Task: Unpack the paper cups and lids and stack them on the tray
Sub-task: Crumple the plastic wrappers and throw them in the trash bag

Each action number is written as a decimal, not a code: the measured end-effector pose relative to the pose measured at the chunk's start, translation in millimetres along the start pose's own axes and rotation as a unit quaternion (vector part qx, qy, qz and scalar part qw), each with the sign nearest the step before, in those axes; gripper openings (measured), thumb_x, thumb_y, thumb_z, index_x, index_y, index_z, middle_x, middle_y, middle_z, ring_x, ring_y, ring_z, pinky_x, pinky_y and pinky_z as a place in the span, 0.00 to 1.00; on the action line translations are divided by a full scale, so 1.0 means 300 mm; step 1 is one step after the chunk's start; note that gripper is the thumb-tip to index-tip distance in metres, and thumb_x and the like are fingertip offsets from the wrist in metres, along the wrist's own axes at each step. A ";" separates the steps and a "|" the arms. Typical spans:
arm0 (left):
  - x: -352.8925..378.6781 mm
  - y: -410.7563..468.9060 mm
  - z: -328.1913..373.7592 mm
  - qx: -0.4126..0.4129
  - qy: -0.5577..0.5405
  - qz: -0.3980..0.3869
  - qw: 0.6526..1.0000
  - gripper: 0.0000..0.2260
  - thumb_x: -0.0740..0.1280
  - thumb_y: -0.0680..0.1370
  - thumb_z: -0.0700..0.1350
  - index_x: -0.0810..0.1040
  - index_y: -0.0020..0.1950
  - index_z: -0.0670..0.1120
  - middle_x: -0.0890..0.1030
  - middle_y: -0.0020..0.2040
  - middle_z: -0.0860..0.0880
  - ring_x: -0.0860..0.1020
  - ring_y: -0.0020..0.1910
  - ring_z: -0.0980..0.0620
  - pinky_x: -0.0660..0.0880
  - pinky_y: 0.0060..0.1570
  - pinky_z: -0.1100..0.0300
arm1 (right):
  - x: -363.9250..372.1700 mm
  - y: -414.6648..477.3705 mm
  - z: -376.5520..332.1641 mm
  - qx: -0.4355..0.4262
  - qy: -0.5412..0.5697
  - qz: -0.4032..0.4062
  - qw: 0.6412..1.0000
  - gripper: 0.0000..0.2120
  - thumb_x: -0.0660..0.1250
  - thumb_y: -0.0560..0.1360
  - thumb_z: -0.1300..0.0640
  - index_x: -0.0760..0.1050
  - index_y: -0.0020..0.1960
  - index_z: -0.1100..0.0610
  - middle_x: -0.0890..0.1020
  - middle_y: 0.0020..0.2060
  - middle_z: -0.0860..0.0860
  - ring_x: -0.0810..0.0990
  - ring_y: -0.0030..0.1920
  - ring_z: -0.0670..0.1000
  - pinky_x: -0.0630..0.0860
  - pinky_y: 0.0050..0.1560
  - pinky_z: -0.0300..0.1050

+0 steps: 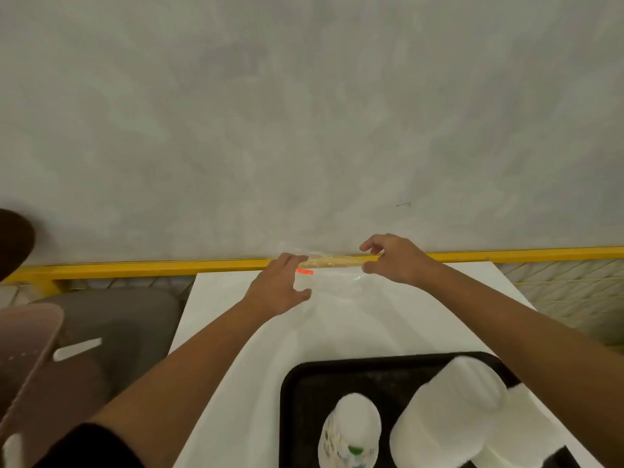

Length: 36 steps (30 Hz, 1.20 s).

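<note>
A black tray (304,369) sits at the near right of the white table (229,332). On it stands an upside-down stack of printed paper cups (351,430), with a tall stack of white lids (449,410) and a second lid stack (516,430) beside it. At the table's far edge lies a clear plastic bag (334,285) with a red strip and a tan bundle inside. My left hand (280,285) grips the bag's left end between fingers and thumb. My right hand (395,258) pinches its right end at the tan bundle.
A yellow rail (152,266) runs along the grey wall behind the table. To the left stand a grey seat (111,319) and a pinkish plastic object (27,349). A dark rounded object (13,241) shows at the left edge.
</note>
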<state>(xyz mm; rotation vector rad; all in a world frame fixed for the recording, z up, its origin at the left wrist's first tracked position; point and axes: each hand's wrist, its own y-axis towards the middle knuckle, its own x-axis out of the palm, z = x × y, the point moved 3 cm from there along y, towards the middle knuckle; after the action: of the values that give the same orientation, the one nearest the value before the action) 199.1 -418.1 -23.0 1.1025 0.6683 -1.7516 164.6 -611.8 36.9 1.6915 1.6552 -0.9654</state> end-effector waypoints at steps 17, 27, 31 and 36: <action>0.366 0.449 -0.166 0.004 0.284 -0.129 0.950 0.33 0.62 0.76 0.58 0.51 0.76 0.52 0.60 0.75 0.49 0.52 0.76 0.46 0.40 0.73 0.45 | 0.276 0.383 0.347 -0.016 -0.195 -0.145 0.970 0.46 0.71 0.71 0.50 0.44 0.76 0.55 0.48 0.77 0.49 0.50 0.76 0.51 0.55 0.74 0.52; 0.280 0.345 -0.116 0.055 0.146 0.012 0.988 0.12 0.56 0.81 0.48 0.75 0.62 0.51 0.78 0.61 0.51 0.74 0.60 0.47 0.69 0.54 0.57 | 0.199 0.328 0.324 -0.037 -0.258 -0.138 0.955 0.27 0.66 0.74 0.48 0.64 0.70 0.51 0.66 0.70 0.49 0.63 0.70 0.51 0.63 0.68 0.49; 0.136 0.261 -0.059 0.077 0.108 0.042 0.990 0.12 0.57 0.81 0.47 0.76 0.60 0.49 0.78 0.59 0.50 0.75 0.58 0.46 0.69 0.50 0.58 | 0.074 0.265 0.201 -0.091 -0.264 -0.079 0.957 0.10 0.61 0.78 0.52 0.76 0.55 0.53 0.76 0.56 0.50 0.71 0.61 0.51 0.69 0.58 0.47; -0.057 0.094 -0.023 0.078 0.067 0.074 0.992 0.10 0.59 0.80 0.44 0.76 0.58 0.44 0.78 0.55 0.47 0.76 0.54 0.45 0.68 0.47 0.58 | -0.049 0.139 0.031 -0.128 -0.193 -0.022 0.972 0.09 0.62 0.77 0.55 0.78 0.51 0.58 0.81 0.53 0.54 0.76 0.56 0.55 0.72 0.58 0.50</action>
<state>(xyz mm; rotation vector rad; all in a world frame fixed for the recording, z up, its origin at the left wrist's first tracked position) 230.1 -417.1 -10.1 1.3520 0.5240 -1.6342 205.5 -630.4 40.2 1.2125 1.4864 -0.9805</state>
